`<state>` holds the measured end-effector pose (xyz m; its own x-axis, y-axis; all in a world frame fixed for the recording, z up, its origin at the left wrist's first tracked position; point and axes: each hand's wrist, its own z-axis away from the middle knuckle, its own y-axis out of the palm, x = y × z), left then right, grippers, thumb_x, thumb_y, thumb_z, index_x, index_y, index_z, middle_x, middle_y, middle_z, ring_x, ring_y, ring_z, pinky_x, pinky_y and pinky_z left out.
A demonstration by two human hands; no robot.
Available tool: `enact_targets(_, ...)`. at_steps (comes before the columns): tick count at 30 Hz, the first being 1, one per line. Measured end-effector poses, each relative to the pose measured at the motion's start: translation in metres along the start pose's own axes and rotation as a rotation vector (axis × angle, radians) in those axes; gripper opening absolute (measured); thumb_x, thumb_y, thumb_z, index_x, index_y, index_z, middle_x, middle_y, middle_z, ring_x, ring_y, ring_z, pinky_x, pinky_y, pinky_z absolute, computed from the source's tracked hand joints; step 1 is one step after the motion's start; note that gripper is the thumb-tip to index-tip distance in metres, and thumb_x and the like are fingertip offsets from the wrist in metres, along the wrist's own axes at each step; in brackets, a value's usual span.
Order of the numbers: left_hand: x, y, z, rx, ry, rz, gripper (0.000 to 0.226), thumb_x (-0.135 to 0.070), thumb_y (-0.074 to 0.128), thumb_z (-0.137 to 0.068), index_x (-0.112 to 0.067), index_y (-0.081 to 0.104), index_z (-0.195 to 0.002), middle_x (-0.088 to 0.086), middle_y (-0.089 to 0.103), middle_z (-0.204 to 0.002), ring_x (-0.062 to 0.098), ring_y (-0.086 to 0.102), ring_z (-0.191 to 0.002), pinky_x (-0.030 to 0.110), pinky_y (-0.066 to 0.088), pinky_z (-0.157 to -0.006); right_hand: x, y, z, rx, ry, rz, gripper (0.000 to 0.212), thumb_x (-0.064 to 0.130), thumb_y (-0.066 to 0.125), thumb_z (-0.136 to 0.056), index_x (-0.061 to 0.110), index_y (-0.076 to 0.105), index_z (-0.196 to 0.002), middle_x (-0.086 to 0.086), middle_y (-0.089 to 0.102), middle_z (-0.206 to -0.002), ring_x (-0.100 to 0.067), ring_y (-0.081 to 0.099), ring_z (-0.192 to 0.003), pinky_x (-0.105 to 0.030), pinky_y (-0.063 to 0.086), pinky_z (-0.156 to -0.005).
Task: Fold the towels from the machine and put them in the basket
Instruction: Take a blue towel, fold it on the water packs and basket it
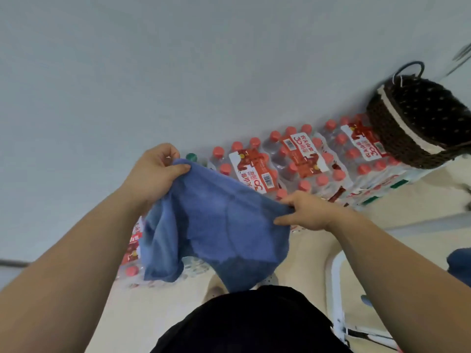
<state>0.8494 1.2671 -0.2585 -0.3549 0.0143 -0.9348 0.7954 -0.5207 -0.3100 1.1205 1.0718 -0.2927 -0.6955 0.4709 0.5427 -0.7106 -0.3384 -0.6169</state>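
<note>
Two hands: left hand and right hand each pinch the blue towel.
Basket: dark, possibly resting on bottle packs.

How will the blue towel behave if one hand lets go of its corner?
Probably floppy: the blue towel sags and creases between the left hand and right hand. Likely light, since fingertip pinches carry it. Released, that side would likely drop and swing.

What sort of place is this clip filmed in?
Likely a home storage or laundry corner: shrink-wrapped packs of red-capped water bottles line a plain grey wall, a dark brown woven basket stands by them, and a blue towel is held up.
</note>
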Motion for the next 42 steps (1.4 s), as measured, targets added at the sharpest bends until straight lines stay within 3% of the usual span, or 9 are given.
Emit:
enact_targets(5, 0.069, -0.021, 0.009, -0.203, -0.13, -0.211, 0.026, -0.024, 0.07, -0.082, -0.01, 0.049, -0.074, 0.005, 0.049, -0.063, 0.02, 0.04, -0.06, 0.033, 0.034, -0.058, -0.02, -0.007, -0.023, -0.184, 0.052, -0.138, 0.014, 0.014, 0.075, -0.085, 0.006, 0.07, -0.095, -0.008, 0.068, -0.087, -0.026, 0.062, -0.082, -0.041, 0.051, -0.074)
enact_targets(11, 0.079, -0.003, 0.005, -0.19, -0.207, -0.299, 0.034, -0.027, 0.069, -0.091, -0.003, 0.052, -0.074, 0.009, 0.053, -0.065, 0.023, 0.045, -0.063, 0.036, 0.037, -0.061, -0.037, -0.026, -0.026, -0.293, 0.161, -0.878, 0.02, 0.019, 0.061, -0.098, 0.008, 0.069, -0.113, -0.018, 0.069, -0.119, -0.035, 0.066, -0.11, -0.052, 0.054, -0.097)
enact_targets(14, 0.057, 0.008, -0.005, 0.077, -0.211, -0.253, 0.036, -0.03, 0.072, -0.09, -0.013, 0.049, -0.066, 0.001, 0.044, -0.06, 0.015, 0.039, -0.059, 0.033, 0.031, -0.058, -0.046, -0.056, -0.019, -0.307, 0.207, -1.039, 0.026, 0.028, 0.059, -0.099, 0.009, 0.069, -0.115, -0.014, 0.072, -0.113, -0.029, 0.069, -0.093, -0.04, 0.059, -0.067)
enact_targets(16, 0.042, 0.017, -0.018, 0.154, -0.222, -0.219, 0.037, -0.028, 0.073, -0.09, -0.017, 0.049, -0.064, -0.004, 0.044, -0.057, 0.01, 0.038, -0.054, 0.03, 0.029, -0.055, -0.053, -0.084, -0.021, -0.286, 0.234, -0.992, 0.022, 0.027, 0.057, -0.1, 0.014, 0.069, -0.113, -0.006, 0.075, -0.1, -0.022, 0.071, -0.08, -0.03, 0.054, -0.051)
enact_targets(20, 0.021, 0.046, -0.061, 0.062, -0.175, -0.428, 0.033, -0.026, 0.072, -0.089, -0.013, 0.05, -0.068, 0.002, 0.05, -0.06, 0.018, 0.042, -0.058, 0.032, 0.033, -0.058, -0.074, -0.131, -0.057, -0.36, 0.24, -0.642, 0.023, 0.026, 0.054, -0.102, 0.019, 0.069, -0.117, -0.002, 0.072, -0.109, -0.022, 0.067, -0.098, -0.036, 0.055, -0.079)
enact_targets(24, 0.021, 0.069, -0.101, 0.054, -0.191, -0.703, 0.029, -0.027, 0.07, -0.087, -0.012, 0.052, -0.07, 0.005, 0.055, -0.066, 0.027, 0.051, -0.068, 0.035, 0.039, -0.062, -0.091, -0.153, -0.112, -0.471, 0.197, -0.248, 0.026, 0.024, 0.051, -0.101, 0.01, 0.069, -0.116, -0.009, 0.069, -0.11, -0.026, 0.063, -0.097, -0.033, 0.048, -0.078)
enact_targets(28, 0.025, 0.086, -0.12, -0.224, -0.168, -0.785, 0.026, -0.027, 0.069, -0.087, -0.018, 0.05, -0.071, 0.007, 0.059, -0.074, 0.033, 0.057, -0.076, 0.035, 0.044, -0.067, -0.113, -0.155, -0.155, -0.551, 0.155, -0.07, 0.022, 0.023, 0.053, -0.099, 0.011, 0.07, -0.102, -0.014, 0.071, -0.107, -0.033, 0.064, -0.097, -0.029, 0.04, -0.074)
enact_targets(38, 0.02, 0.123, -0.144, -0.359, -0.223, -0.994, 0.034, -0.047, 0.062, -0.092, -0.014, 0.058, -0.083, 0.021, 0.068, -0.092, 0.042, 0.064, -0.087, 0.039, 0.044, -0.069, -0.133, -0.17, -0.181, -0.738, 0.176, 0.039, 0.023, 0.036, 0.056, -0.097, 0.015, 0.065, -0.095, -0.01, 0.07, -0.093, -0.034, 0.064, -0.089, -0.038, 0.053, -0.074)
enact_targets(42, 0.027, 0.122, -0.123, -0.414, -0.307, -0.937, 0.043, -0.055, 0.065, -0.086, -0.015, 0.06, -0.1, 0.014, 0.067, -0.099, 0.039, 0.063, -0.093, 0.039, 0.046, -0.071, -0.123, -0.154, -0.172, -0.865, 0.155, -0.228, 0.027, 0.043, 0.056, -0.096, 0.02, 0.054, -0.109, -0.005, 0.068, -0.097, -0.028, 0.065, -0.089, -0.035, 0.05, -0.073)
